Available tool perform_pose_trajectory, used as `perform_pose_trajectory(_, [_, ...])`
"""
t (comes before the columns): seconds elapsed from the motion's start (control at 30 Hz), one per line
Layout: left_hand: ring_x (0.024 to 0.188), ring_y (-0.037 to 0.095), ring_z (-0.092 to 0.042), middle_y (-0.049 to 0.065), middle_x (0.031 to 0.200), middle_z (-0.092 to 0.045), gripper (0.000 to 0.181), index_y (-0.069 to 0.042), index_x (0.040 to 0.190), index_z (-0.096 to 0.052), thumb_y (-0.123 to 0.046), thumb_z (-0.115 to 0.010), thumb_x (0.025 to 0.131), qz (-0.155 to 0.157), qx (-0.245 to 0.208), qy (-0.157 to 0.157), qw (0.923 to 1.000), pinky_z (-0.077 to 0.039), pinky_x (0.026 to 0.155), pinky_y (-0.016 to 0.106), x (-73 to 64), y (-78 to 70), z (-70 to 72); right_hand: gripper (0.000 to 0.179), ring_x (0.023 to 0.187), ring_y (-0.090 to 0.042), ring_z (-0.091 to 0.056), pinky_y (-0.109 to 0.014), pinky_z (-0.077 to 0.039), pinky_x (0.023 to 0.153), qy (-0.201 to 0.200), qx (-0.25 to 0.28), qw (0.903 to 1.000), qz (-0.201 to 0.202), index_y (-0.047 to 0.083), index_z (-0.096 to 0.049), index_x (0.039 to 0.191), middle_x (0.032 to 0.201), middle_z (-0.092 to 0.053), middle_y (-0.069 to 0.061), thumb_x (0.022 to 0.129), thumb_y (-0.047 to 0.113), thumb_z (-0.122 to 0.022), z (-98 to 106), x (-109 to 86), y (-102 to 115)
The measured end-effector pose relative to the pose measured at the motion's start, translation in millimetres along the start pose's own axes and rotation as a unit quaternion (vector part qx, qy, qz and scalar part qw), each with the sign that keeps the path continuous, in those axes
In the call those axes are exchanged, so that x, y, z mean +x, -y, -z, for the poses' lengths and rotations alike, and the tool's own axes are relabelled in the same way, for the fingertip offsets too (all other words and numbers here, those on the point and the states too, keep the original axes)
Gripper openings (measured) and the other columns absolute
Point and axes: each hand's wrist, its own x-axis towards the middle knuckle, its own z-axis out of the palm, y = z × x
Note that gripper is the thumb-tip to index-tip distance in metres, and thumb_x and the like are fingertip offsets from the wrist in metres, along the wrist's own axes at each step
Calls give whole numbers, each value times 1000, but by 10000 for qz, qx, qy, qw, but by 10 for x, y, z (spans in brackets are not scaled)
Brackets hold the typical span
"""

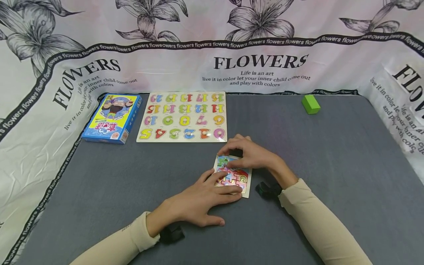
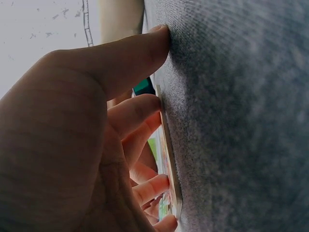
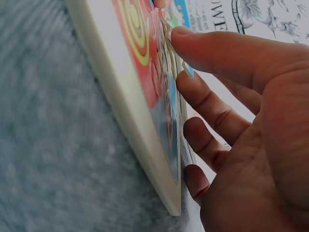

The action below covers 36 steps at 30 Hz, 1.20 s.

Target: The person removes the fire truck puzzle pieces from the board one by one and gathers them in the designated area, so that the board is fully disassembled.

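Spreads wide and grey, a fabric-topped worktop (image 1: 331, 154). Carries, at the far left, a blue box with a yellow cover (image 1: 110, 114); just beside it, a pale number puzzle board (image 1: 176, 120), lying flat; well apart to the right, a bright green block (image 1: 310, 104); nearer the middle, a small picture jigsaw (image 1: 236, 178), lying flat.
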Motion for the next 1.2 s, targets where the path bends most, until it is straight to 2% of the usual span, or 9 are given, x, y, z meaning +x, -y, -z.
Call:
perform_pose_trajectory(0.33, [158, 32, -17, -16, 165, -33, 76, -31, 158, -39, -57, -67, 93, 22, 37, -22, 10000, -17, 122, 64, -10, -5, 1, 35, 94, -15, -46, -38, -24, 83, 96, -313, 9994, -102, 20, -76, 119, 105, -68, 4, 85, 19, -83, -36, 35, 38])
perform_pose_trajectory(0.63, [158, 34, -17, -15, 165, -35, 76, -31, 158, -40, -57, -67, 92, -25, 63, -72, 10000, -18, 121, 65, 2, -4, 12, 34, 92, -16, -46, -38, -23, 80, 98, -484, 9988, 30, 20, -76, 121, 102, -66, 3, 89, 14, -77, -41, 23, 40])
perform_pose_trajectory(0.93, [158, 32, -16, -16, 165, -33, 76, -32, 158, -39, -57, -67, 93, 40, 64, -11, 10000, -17, 122, 65, 11, -10, 4, 32, 95, -14, -49, -37, -27, 82, 106, -509, 9986, -60, 21, -75, 120, 101, -64, 3, 88, 14, -77, -47, 30, 51])
perform_pose_trajectory(1.2, [157, 32, -18, -17, 165, -33, 75, -32, 158, -39, -57, -67, 92, 31, 90, -38, 9999, -17, 122, 63, 10, -17, -4, 30, 101, -15, -53, -40, -31, 89, 31, -248, 9996, -143, 20, -73, 116, 105, -68, 4, 87, 11, -78, -43, 32, 96])
